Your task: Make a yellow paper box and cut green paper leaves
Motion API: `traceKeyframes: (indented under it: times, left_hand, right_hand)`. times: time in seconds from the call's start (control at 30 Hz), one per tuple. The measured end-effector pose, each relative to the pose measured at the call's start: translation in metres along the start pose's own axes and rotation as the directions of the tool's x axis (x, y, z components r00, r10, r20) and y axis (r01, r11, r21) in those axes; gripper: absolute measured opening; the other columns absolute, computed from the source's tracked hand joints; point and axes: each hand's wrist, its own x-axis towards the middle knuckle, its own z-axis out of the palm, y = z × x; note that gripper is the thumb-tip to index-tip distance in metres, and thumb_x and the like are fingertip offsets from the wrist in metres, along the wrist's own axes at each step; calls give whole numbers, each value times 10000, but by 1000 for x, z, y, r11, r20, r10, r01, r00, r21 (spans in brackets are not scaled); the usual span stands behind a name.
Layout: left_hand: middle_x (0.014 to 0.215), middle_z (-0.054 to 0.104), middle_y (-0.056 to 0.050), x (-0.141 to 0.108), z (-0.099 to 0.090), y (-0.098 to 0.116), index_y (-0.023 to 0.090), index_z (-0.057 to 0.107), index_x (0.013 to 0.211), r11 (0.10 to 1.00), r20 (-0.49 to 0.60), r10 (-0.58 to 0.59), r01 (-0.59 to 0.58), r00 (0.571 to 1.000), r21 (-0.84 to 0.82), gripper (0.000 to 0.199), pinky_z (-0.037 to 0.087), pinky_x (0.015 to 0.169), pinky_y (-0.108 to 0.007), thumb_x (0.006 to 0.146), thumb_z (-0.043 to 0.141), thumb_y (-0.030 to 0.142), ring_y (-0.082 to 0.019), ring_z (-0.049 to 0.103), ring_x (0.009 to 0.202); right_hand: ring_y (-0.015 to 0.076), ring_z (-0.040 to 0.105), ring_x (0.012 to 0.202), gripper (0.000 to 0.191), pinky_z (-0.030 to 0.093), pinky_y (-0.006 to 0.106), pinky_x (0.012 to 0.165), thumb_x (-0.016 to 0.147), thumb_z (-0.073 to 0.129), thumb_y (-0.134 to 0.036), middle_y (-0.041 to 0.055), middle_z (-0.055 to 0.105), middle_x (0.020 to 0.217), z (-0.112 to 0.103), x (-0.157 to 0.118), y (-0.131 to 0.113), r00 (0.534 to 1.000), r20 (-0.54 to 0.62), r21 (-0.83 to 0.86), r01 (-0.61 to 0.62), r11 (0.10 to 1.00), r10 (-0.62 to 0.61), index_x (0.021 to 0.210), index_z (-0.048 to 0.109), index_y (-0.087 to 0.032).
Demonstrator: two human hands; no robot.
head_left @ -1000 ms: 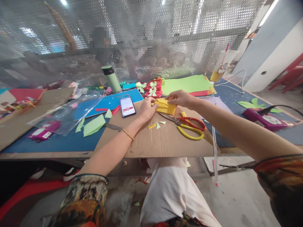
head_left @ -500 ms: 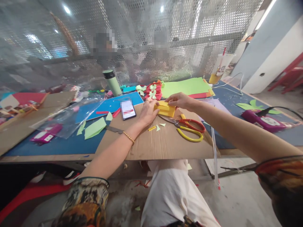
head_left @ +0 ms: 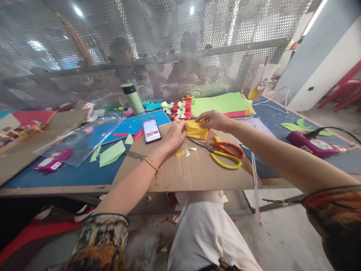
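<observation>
Place: a craft workshop, by the look of it
Table (head_left: 76,180): blue-topped — bearing green paper (head_left: 221,104), scissors (head_left: 210,147), cut scraps (head_left: 187,153) and a folded yellow piece (head_left: 197,132) over cardboard (head_left: 180,175)
Screen (head_left: 163,22): perforated metal, rising behind
Floor (head_left: 142,244): bare, grey, concrete-like — littered with bits
Pillar (head_left: 327,64): plain, at right

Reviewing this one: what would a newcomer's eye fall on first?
Probably the bright yellow paper, held between the left hand and right hand at the far side of the brown cardboard. Next, the red-and-yellow-handled scissors, lying on that cardboard nearer the wearer. Beyond the hands, the large lime-green sheet stands out too.
</observation>
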Motion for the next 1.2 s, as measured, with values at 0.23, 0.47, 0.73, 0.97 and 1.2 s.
traceKeyframes:
  times: [0.23, 0.47, 0.73, 0.97, 1.2]
  left_hand:
    - [1052, 621, -58, 3, -3, 0, 205, 652, 884, 997, 8, -66, 67, 998, -41, 224, 578, 906, -373, 856, 645, -17, -210, 642, 968]
    - [1017, 633, -57, 2, -5, 1, 202, 667, 884, 999, 16, -33, 34, 999, -13, 229, 562, 922, -371, 861, 627, -22, -216, 650, 975]
    - [1001, 645, -45, 4, -4, 1, 204, 667, 906, 999, 19, -41, 41, 999, -4, 226, 554, 955, -386, 881, 625, -16, -209, 656, 942]
    - [1028, 674, -58, 7, -1, -1, 203, 687, 924, 1000, 10, -24, 24, 1000, 1, 223, 562, 956, -387, 889, 611, -4, -212, 661, 949]
    - [1039, 689, -64, 7, 0, 1, 189, 707, 916, 999, 1, -39, 39, 999, 31, 216, 559, 973, -366, 904, 619, -9, -207, 676, 967]
  right_hand:
    - [162, 655, 794, 300, 511, 263, 728, 858, 771, -129, 47, 810, 949, 0, 1, 5, 995, -1, -232, 100, 968, -104, 1128, 892, -180]
    - [220, 703, 960, 426, 536, 308, 848, 793, 913, -257, 91, 815, 1144, -3, 6, -5, 998, 35, -357, 69, 931, -61, 1211, 873, -183]
    - [219, 705, 903, 231, 491, 290, 772, 864, 803, -210, 55, 812, 983, -3, 2, -16, 996, 72, -437, 71, 897, -44, 1070, 901, -180]
    - [224, 712, 893, 239, 497, 279, 726, 902, 751, -190, 57, 835, 947, -8, -2, -11, 994, 98, -325, 82, 942, -52, 1084, 906, -176]
    - [252, 747, 1015, 297, 551, 315, 877, 869, 830, -249, 52, 863, 1101, -12, -1, -6, 988, 122, -299, 130, 945, -98, 1154, 911, -241]
